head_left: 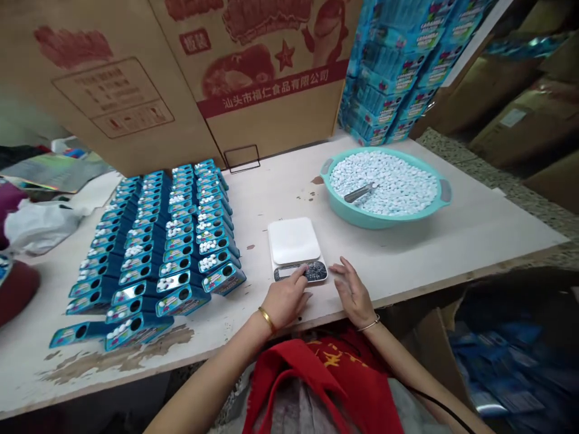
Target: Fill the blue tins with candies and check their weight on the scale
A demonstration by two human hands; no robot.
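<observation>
My left hand (pixel 286 298) has its index finger stretched out onto the dark control panel of a small white kitchen scale (pixel 295 241). Nothing is in that hand. Just right of the scale, my right hand (pixel 354 296) is held open and empty over the table edge, fingers apart. Beyond it stands a turquoise basin (pixel 362 220) full of small white candies (pixel 398 178). A metal scoop (pixel 359 193) lies in the candies. To the left, several rows of blue tins (pixel 181 299) stand close together, with white candies lying on the tops of many.
A large printed cardboard box (pixel 275 126) stands along the back of the white table (pixel 266 187). Tall stacks of blue packs (pixel 380 90) rise at the back right. A red bowl (pixel 20 289) and a white plastic bag (pixel 38 226) are at the left.
</observation>
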